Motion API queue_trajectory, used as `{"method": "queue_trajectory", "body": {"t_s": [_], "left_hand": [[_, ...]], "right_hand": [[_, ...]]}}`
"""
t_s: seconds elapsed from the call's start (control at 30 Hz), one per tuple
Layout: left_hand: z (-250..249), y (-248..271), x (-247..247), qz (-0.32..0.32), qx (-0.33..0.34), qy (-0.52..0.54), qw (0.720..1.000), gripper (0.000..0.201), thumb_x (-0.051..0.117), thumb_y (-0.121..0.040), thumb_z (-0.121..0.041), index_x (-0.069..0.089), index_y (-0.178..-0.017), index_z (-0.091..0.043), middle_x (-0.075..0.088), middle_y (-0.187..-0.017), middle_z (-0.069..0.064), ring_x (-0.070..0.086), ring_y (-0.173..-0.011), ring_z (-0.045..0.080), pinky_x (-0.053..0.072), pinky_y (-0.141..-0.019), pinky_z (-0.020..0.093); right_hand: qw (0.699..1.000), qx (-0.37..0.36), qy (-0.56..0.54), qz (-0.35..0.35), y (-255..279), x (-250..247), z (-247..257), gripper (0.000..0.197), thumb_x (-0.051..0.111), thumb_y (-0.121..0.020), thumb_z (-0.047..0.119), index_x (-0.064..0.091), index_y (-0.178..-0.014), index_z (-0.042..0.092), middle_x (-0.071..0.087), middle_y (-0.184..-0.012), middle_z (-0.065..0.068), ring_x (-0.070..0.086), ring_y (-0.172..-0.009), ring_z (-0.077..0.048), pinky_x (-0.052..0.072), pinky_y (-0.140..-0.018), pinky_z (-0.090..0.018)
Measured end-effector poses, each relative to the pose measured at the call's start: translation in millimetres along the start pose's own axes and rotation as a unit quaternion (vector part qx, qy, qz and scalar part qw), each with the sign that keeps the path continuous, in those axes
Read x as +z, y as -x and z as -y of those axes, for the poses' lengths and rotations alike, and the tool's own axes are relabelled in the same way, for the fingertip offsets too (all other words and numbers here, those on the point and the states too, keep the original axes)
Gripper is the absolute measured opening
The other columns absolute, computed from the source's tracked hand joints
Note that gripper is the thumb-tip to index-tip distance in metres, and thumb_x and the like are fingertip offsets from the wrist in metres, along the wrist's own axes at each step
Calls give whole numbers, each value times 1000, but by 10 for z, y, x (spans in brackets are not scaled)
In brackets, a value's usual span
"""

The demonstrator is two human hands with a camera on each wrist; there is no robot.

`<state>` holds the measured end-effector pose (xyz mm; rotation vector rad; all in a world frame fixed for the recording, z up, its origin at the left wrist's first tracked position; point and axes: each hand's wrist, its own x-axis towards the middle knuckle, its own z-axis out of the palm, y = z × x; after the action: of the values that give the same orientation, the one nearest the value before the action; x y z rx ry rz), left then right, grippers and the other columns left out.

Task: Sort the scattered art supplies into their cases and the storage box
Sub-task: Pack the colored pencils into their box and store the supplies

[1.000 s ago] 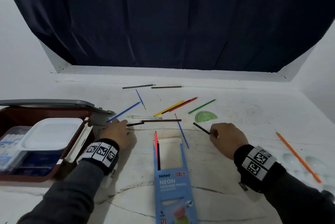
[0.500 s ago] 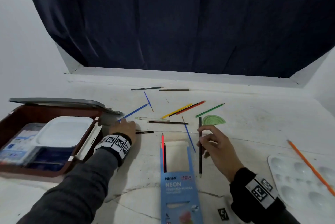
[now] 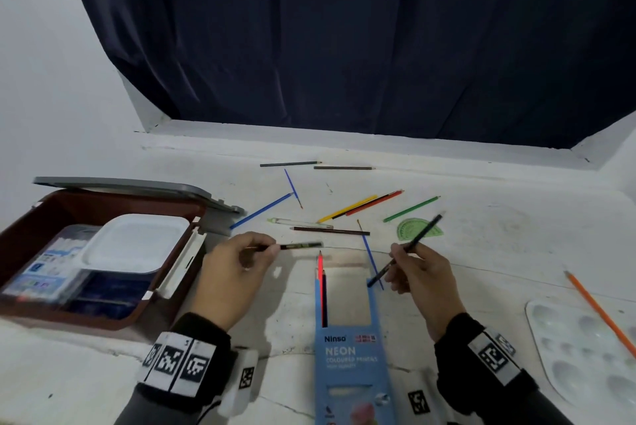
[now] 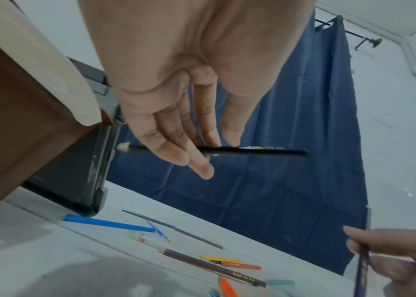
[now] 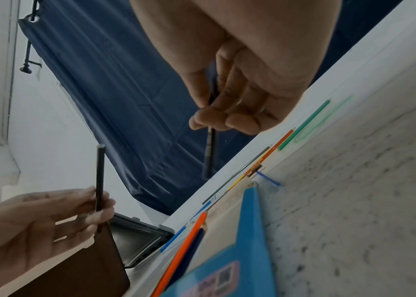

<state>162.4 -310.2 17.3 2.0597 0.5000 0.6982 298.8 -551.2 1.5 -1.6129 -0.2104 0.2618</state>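
While both hands hover off the white table (image 3: 481, 252), the left hand (image 3: 237, 273) pinches a short dark pencil (image 3: 301, 246) level, its end toward 3 o'clock; right hand (image 3: 421, 278) grips a long dark pencil (image 3: 418, 240) tilted toward 1 o'clock; blue pencil case (image 3: 351, 355) lies open between them, two pencils inside; brown storage box (image 3: 103, 252) open at 9 o'clock; loose pencils scattered toward 12 o'clock; paint palette (image 3: 585, 349) at 4 o'clock.

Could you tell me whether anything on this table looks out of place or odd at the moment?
Mostly expected sorting clutter: loose pencils lie scattered. A green protractor sits among them, and one orange pencil lies apart beside the paint palette. Nothing looks spilled or broken.
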Motion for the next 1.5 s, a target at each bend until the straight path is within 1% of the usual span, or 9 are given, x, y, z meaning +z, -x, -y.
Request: {"method": "queue_trajectory", "body": {"t_s": [0.23, 0.5, 0.7, 0.77, 0.87, 0.93, 1.07, 1.2, 1.5], "left_hand": [[3, -133, 309, 93, 65, 26, 993, 29, 70, -85, 4, 71, -96, -22, 70, -88, -7, 69, -79, 8, 54, -77, 17], [-118, -366, 767, 199, 107, -28, 974, 33, 66, -85, 4, 67, -100, -25, 63, -89, -6, 63, -78, 14, 55, -76, 31], [-142, -410, 941, 340, 118, -221, 906, 54, 71, -84, -5, 52, -125, -34, 36, -132, -5, 59, -82, 15, 54, -83, 30], [-110, -418, 950, 361, 106, -262, 889, 57, 69, -87, -11, 46, -134, -32, 28, -145, -1, 62, -96, 23, 53, -89, 34], [-64, -419, 949, 384, 100, -319, 860, 60, 66, -92, -23, 40, -147, -25, 20, -160, 4, 46, -134, 28, 40, -109, 35], [-78, -394, 944, 405, 132, -354, 833, 66, 63, -95, -29, 33, -152, -19, 25, -161, 7, 34, -143, 27, 30, -116, 37], [-91, -353, 949, 407, 175, -384, 810, 77, 63, -93, -40, 23, -155, -18, 32, -155, 6, 34, -140, 27, 26, -114, 37], [-38, -325, 915, 360, 200, -466, 783, 78, 58, -88, -60, 34, -150, -18, 29, -158, 3, 25, -143, 26, 19, -115, 46], [67, 6, 764, 420, 165, -452, 769, 71, 40, -99, -55, 23, -156, -17, 19, -165, 0, 5, -153, 12, -5, -119, 53]], "right_hand": [[998, 49, 9, 34, -89, 127, -112, 40, 49, -102, 33, 63, -84, 1, 51, -54, -4, 43, -53, -18, 36, -49, -26], [991, 81, 79, 75, -177, 212, -200, 38, 50, -102, 33, 64, -81, 4, 57, -57, -8, 46, -49, -17, 37, -49, -27], [967, 61, 212, 125, -276, 234, -318, 34, 55, -99, 33, 66, -75, 13, 62, -58, 0, 55, -54, -14, 45, -59, -30], [960, 57, 237, 135, -297, 241, -331, 33, 57, -98, 36, 67, -76, 13, 64, -63, 0, 58, -56, -14, 46, -59, -28], [954, 42, 264, 135, -316, 263, -322, 31, 58, -97, 35, 66, -79, 11, 65, -66, 0, 60, -53, -10, 46, -53, -17], [951, 36, 274, 135, -317, 280, -310, 29, 59, -97, 33, 63, -77, 12, 65, -65, -1, 60, -51, -9, 46, -50, -16], [945, 17, 301, 129, -334, 304, -344, 23, 69, -90, 33, 59, -84, 13, 67, -76, -6, 67, -67, -22, 58, -66, -39], [946, 21, 300, 123, -326, 332, -359, 23, 73, -85, 32, 57, -86, 15, 66, -83, -9, 68, -73, -27, 59, -70, -45], [956, 60, 259, 127, -290, 350, -301, 22, 72, -89, 18, 57, -94, 4, 67, -73, -10, 66, -48, -13, 54, -49, -25]]}}
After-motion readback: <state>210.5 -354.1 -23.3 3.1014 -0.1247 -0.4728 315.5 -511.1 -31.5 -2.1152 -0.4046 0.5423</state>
